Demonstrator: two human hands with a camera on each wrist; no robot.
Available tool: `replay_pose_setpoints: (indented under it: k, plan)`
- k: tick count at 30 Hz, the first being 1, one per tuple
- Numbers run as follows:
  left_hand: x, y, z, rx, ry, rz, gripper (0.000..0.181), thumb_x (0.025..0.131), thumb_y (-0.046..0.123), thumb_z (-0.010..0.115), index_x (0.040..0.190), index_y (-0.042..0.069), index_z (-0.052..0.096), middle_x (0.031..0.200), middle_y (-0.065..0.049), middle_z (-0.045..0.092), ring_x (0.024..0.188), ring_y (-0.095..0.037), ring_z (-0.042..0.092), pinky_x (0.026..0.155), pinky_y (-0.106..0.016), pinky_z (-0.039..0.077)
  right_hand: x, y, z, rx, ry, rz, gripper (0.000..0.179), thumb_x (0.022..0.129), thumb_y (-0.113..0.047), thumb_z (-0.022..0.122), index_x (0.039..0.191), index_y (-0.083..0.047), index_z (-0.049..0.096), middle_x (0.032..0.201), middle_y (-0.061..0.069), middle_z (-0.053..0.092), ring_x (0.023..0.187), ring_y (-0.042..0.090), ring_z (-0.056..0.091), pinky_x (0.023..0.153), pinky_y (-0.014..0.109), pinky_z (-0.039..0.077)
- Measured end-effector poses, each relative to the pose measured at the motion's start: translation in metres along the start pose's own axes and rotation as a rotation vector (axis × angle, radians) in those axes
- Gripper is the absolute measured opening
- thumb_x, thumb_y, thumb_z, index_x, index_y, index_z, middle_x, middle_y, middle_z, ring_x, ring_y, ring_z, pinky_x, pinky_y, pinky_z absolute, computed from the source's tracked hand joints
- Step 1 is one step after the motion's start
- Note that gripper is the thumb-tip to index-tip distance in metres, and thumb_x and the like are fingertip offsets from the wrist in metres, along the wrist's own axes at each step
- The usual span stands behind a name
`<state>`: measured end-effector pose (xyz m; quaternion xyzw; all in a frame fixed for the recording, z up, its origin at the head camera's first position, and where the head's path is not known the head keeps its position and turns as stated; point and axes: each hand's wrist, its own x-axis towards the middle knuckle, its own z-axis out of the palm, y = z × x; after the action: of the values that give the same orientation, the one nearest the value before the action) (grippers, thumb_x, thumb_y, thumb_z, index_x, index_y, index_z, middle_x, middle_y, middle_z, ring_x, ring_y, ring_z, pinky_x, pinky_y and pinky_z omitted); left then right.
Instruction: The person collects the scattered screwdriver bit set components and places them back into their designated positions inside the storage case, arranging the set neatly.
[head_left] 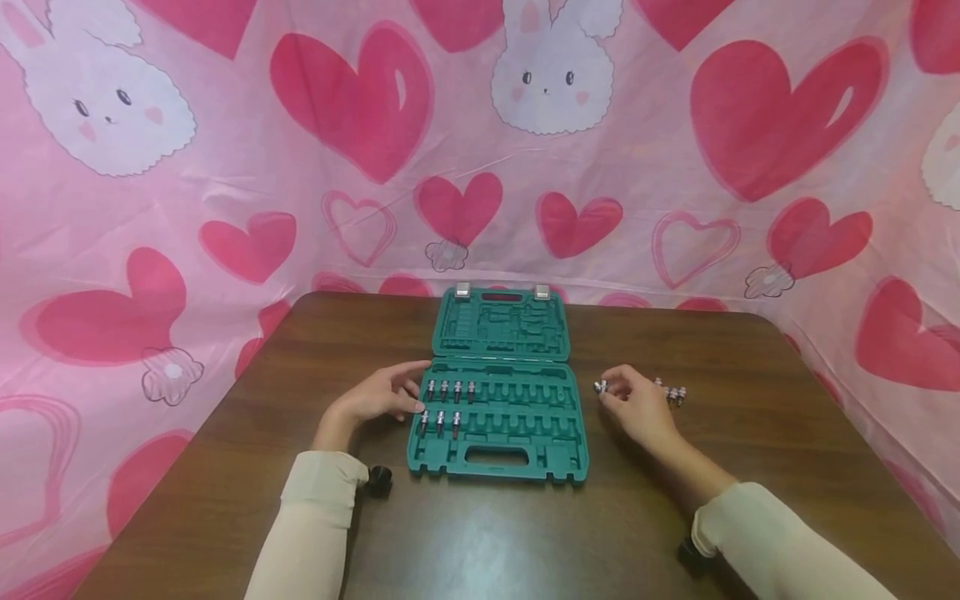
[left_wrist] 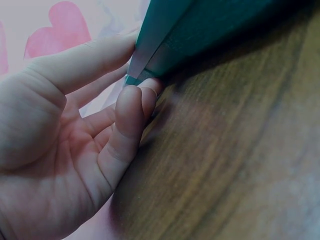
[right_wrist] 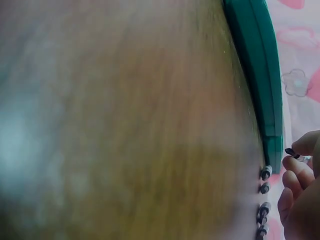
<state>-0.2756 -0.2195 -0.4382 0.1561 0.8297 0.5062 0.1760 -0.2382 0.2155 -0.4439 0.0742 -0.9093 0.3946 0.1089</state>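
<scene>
An opened green plastic socket case (head_left: 498, 450) lies at the middle of the table. Several silver bit sockets (head_left: 457, 390) with dark tips stand in the left part of its upper row, and three more (head_left: 440, 423) are in the lower row. At the case's left edge rests my left hand (head_left: 378, 396), index finger stretched along the side; in the left wrist view its fingertips touch the case wall (left_wrist: 165, 37). To the right of the case, my right hand (head_left: 637, 406) pinches one bit socket (head_left: 601, 387) between thumb and fingers, its dark tip showing in the right wrist view.
Several loose bit sockets (head_left: 677, 395) lie on the brown wooden table (head_left: 480, 542), just beyond my right hand and partly hidden by it. The case's lid (head_left: 501, 329) leans back toward the pink heart-patterned cloth (head_left: 480, 150) behind the table.
</scene>
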Motion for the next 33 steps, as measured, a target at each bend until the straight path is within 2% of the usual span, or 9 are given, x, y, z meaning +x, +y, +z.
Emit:
replay_pose_setpoints:
  k: [9,33]
  plan:
    - [0.001,-0.001,0.0,-0.003,-0.005,-0.001,0.076,0.084,0.015,0.076,0.15,0.018,0.039,0.102,-0.013,0.062,0.087,-0.029,0.06,0.07,-0.039,0.056,0.002,-0.009,0.011,0.014,-0.007,-0.048,0.021,0.086,-0.005,0.071,0.107,-0.007,0.064,0.083,0.004,0.067,0.074,0.021,0.06,0.066,0.035,0.049]
    - [0.002,-0.002,-0.001,-0.022,-0.014,0.001,0.075,0.084,0.012,0.076,0.15,0.017,0.039,0.099,-0.013,0.062,0.081,-0.028,0.061,0.067,-0.039,0.055,0.008,-0.038,0.035,-0.006,-0.077,-0.09,0.022,0.084,-0.009,0.075,0.105,-0.009,0.068,0.082,-0.001,0.067,0.076,0.018,0.061,0.071,0.04,0.049]
